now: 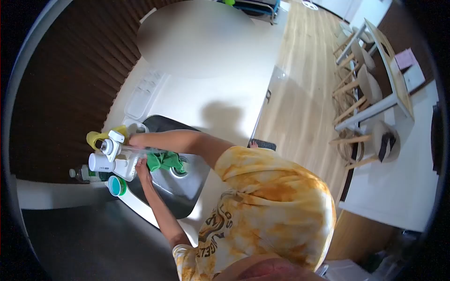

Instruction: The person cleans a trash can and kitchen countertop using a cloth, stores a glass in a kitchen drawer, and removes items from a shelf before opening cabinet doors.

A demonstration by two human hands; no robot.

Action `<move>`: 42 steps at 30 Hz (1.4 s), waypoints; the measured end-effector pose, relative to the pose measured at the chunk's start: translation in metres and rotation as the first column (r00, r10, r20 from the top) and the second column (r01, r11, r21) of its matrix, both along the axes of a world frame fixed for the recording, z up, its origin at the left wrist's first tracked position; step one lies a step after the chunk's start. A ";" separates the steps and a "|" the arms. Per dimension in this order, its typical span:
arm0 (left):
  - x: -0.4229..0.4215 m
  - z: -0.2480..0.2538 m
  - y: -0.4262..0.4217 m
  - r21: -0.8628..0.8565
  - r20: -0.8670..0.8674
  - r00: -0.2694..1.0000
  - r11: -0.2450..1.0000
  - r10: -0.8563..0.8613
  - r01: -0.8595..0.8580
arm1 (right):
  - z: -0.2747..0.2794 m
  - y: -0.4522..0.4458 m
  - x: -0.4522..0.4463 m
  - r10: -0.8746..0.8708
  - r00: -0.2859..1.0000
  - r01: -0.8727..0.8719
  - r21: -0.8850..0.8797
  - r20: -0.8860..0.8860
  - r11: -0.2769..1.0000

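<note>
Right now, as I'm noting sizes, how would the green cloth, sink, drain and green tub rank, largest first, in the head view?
Largest to smallest, as they look:
1. sink
2. green cloth
3. green tub and drain: too alike to rank.
</note>
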State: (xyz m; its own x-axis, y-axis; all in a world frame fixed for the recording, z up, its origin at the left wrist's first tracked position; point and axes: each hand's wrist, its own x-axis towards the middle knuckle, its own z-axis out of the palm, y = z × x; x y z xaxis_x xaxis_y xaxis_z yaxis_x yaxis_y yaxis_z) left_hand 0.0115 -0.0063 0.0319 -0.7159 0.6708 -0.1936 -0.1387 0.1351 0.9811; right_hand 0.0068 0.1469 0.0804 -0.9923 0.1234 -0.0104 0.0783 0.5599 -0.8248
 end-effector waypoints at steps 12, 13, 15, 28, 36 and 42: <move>0.015 0.036 0.012 -0.026 0.000 0.998 0.997 -0.068 0.068 | 0.014 -0.005 0.057 -0.021 0.991 0.086 0.504 -0.133 0.859; 0.012 0.040 0.009 -0.020 -0.043 0.998 0.998 -0.055 0.054 | 0.012 -0.005 0.051 0.082 0.997 -0.077 0.459 0.008 0.885; 0.000 0.045 0.000 -0.015 -0.133 0.990 0.999 -0.036 0.035 | 0.006 0.000 0.035 0.294 0.919 -0.368 0.300 0.265 0.880; -0.002 -0.001 -0.028 0.400 0.387 0.908 0.859 0.157 -0.319 | 0.026 0.041 0.027 0.268 0.951 -0.290 0.138 0.157 0.947; -0.016 -0.005 0.021 0.225 0.501 0.863 0.973 -0.071 -0.050 | 0.018 0.061 0.075 -0.198 0.967 0.222 0.149 -0.158 0.964; -0.041 0.021 0.012 0.083 -0.021 1.000 0.996 0.021 -0.020 | -0.018 0.010 0.079 0.084 0.962 -0.162 -0.294 -0.259 0.942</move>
State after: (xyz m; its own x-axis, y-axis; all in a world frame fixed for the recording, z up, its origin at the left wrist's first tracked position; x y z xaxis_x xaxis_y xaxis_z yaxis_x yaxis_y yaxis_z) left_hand -0.0294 0.0057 0.0527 -0.7331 0.6691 -0.1222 -0.1193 0.0504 0.9916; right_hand 0.0859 0.1567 0.0627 -0.9770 0.0290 0.2111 -0.1960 0.2663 -0.9438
